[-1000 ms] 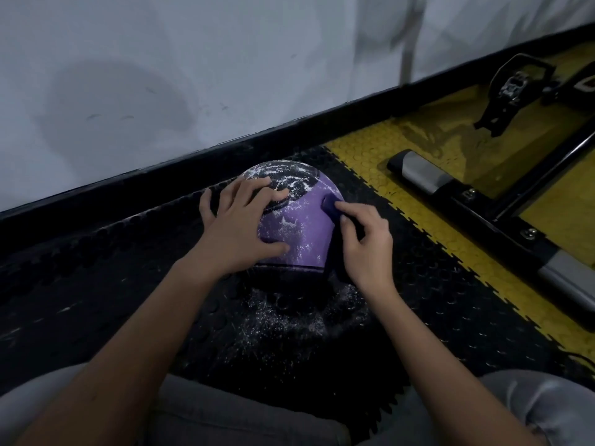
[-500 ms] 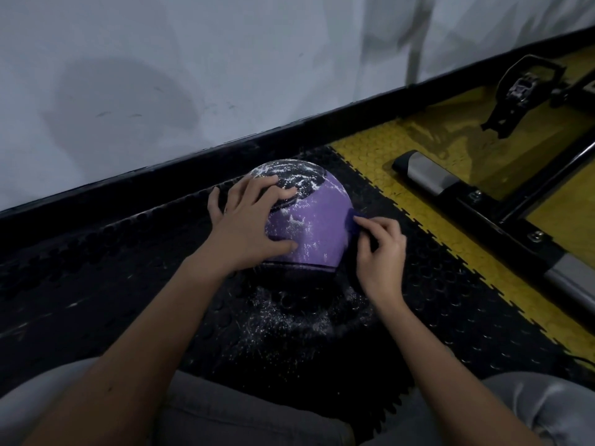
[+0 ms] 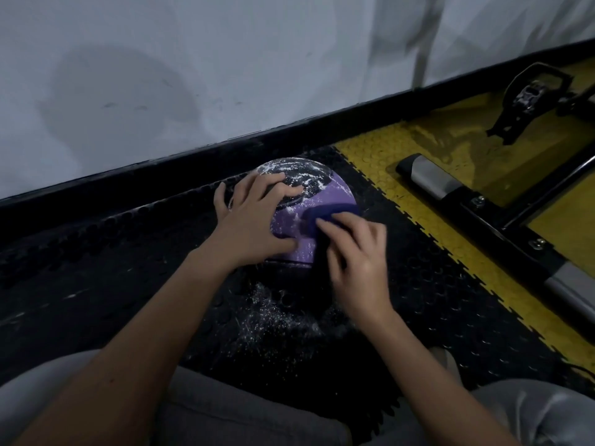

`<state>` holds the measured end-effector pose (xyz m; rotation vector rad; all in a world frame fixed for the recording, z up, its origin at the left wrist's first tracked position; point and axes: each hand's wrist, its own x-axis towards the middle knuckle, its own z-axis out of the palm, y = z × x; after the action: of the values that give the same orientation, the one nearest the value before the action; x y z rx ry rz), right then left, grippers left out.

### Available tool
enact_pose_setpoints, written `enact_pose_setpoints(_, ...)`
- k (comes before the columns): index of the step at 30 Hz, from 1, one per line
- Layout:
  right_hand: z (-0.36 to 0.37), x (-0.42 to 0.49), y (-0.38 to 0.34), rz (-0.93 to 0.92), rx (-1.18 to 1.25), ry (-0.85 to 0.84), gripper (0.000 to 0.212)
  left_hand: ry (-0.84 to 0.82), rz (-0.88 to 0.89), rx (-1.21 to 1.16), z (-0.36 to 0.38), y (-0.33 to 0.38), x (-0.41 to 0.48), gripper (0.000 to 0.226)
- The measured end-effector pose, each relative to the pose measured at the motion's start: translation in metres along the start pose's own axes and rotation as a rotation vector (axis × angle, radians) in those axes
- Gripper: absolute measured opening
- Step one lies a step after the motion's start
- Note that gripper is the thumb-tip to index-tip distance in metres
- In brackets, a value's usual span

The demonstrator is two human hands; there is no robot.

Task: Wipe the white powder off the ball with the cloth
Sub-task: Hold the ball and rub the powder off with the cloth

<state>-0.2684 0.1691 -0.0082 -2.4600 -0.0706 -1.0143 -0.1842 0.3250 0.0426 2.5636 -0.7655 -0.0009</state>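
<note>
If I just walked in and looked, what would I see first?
Probably the purple ball on the black floor mat by the white wall, with white powder caked on its dark top. The left hand steadies it while the right hand presses a blue cloth against its right side. More powder is sprinkled on the mat in front.

A round purple ball with a black panel (image 3: 335, 194) sits on the black studded floor mat (image 3: 96, 268), close to the black skirting at the foot of the white wall (image 3: 193, 59). The left hand (image 3: 254, 223) lies spread over the ball's left side. The right hand (image 3: 357, 262) presses a dark blue cloth (image 3: 331, 212) to its right side. White powder (image 3: 299, 175) streaks the ball's top and speckles the mat in front of it. A black and silver metal frame (image 3: 450, 194) rests on the yellow floor tiles (image 3: 402, 194) to the right.
</note>
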Motion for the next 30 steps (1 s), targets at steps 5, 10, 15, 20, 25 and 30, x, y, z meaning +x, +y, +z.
enact_pose_setpoints(5, 0.001, 0.002, 0.02, 0.08, -0.025, -0.042, 0.029, -0.004, 0.005, -0.01, 0.0, 0.0, 0.0, 0.07)
enact_pose_setpoints(10, -0.003, 0.004, 0.012, 0.097, -0.012, -0.016, 0.029, -0.004, 0.001, -0.006, 0.0, 0.0, 0.0, 0.071)
enact_pose_setpoints(15, 0.001, -0.001, 0.017, 0.053, -0.007, -0.078, 0.031, -0.004, 0.0, -0.003, 0.0, -0.001, 0.0, 0.072)
enact_pose_setpoints(20, -0.003, 0.003, 0.017, 0.149, -0.008, -0.016, 0.029, -0.023, -0.001, -0.014, 0.0, 0.0, 0.001, 0.073)
enact_pose_setpoints(25, 0.003, 0.0, 0.008, 0.039, 0.012, -0.093, 0.031, -0.02, -0.001, -0.007, -0.001, -0.001, 0.0, 0.073)
enact_pose_setpoints(30, -0.001, 0.007, 0.022, 0.232, 0.003, -0.001, 0.028, -0.015, 0.0, -0.019, 0.0, 0.0, 0.002, 0.072)
